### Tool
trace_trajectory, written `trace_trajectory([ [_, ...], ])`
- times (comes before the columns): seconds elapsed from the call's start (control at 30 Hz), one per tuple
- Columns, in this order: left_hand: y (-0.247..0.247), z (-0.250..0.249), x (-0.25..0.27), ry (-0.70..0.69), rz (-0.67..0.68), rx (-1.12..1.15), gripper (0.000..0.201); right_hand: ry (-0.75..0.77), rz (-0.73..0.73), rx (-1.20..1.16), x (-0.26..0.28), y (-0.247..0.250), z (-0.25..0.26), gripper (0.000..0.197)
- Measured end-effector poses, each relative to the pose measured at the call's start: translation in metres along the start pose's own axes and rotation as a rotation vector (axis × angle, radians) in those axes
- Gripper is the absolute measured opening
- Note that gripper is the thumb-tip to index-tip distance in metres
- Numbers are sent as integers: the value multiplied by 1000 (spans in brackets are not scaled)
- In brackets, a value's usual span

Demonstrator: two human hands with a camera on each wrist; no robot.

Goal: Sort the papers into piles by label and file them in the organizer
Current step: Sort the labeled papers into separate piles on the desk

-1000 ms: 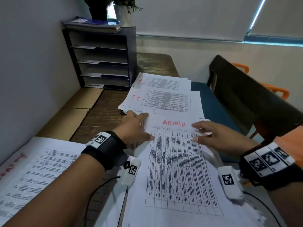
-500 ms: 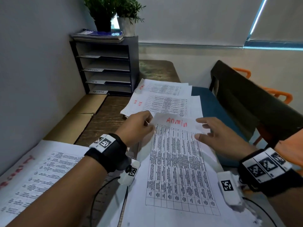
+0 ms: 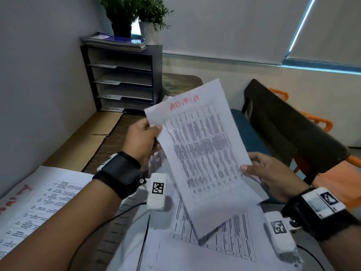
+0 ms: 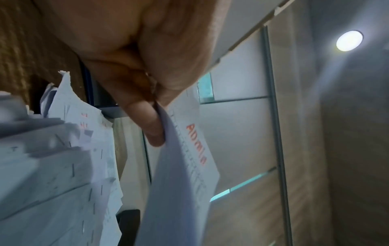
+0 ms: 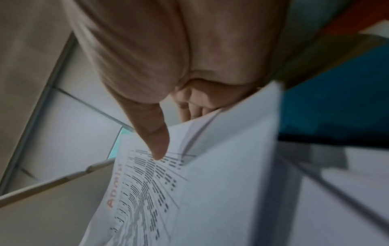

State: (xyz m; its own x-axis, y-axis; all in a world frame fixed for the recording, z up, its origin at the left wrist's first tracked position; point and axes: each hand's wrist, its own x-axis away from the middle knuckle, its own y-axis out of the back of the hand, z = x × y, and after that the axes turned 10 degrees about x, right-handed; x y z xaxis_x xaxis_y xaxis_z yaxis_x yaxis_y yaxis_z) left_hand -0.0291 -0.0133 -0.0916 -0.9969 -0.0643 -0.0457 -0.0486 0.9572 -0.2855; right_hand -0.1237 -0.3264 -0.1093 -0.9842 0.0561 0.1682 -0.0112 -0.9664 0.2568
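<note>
A printed sheet headed ADMIN in red [image 3: 203, 153] is lifted off the desk and tilted toward me. My left hand [image 3: 143, 136] pinches its upper left edge between thumb and fingers; in the left wrist view the left hand [image 4: 155, 106] grips the ADMIN sheet [image 4: 189, 166]. My right hand [image 3: 263, 173] holds the sheet's right edge, thumb on the print, as the right wrist view shows with the right hand [image 5: 160, 146] on the ADMIN sheet [image 5: 189, 199]. More papers [image 3: 224, 247] lie beneath. The black organizer [image 3: 125, 79] stands at the back left.
A pile of papers [image 3: 33, 208] with red lettering lies at the near left. Flat cardboard [image 3: 82, 137] runs along the left wall. Potted plants [image 3: 136, 14] and a booklet stack sit on the organizer. A dark chair [image 3: 283, 122] stands right of the desk.
The ADMIN sheet has come up off the stack. My left hand went from lifting its top corner to pinching it in the air, and my right hand took the right edge.
</note>
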Motion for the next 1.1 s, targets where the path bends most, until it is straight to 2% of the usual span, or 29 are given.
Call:
trace_trajectory([
  [0.07,3,3,-5,10,-91,81,17,-6,-14,-89,1,-6,0,42],
  [0.27,13,17,-15,45,-247,262,17,-94,-111,-242,-15,-9,1,30],
  [0.3,16,20,-18,40,-277,275,16,-93,-99,-293,-16,-11,2,31],
  [0.4,24,25,-28,31,-356,359,21,-72,11,-425,-27,-22,5,64],
  [0.43,25,26,-31,42,-377,393,24,-61,50,-450,-30,-30,9,59],
  [0.47,25,27,-33,54,-382,418,26,-57,73,-452,-33,-39,13,46],
  [0.53,24,28,-33,58,-353,443,30,-78,16,-379,-48,-49,20,14],
  [0.63,16,28,-28,3,-292,435,27,-113,-69,-286,-77,-45,28,14],
  [0.73,8,27,-20,10,-156,355,26,-135,-175,-98,-114,-34,25,19],
  [0.8,4,30,-13,41,31,197,32,-116,-299,-73,-146,-15,26,18],
  [0.83,3,34,-9,54,118,80,42,-106,-362,18,-167,-2,27,22],
  [0.9,2,46,-1,84,257,-128,64,-189,-465,338,-205,24,42,40],
  [0.97,4,60,2,97,349,-239,80,-238,-492,841,-227,30,59,34],
  [1.0,6,66,2,98,370,-291,87,-261,-504,1003,-235,31,69,33],
  [1.03,8,71,0,96,382,-341,93,-229,-481,1127,-252,33,72,33],
  [1.1,12,74,-2,98,395,-396,96,-291,-439,1197,-281,43,75,33],
])
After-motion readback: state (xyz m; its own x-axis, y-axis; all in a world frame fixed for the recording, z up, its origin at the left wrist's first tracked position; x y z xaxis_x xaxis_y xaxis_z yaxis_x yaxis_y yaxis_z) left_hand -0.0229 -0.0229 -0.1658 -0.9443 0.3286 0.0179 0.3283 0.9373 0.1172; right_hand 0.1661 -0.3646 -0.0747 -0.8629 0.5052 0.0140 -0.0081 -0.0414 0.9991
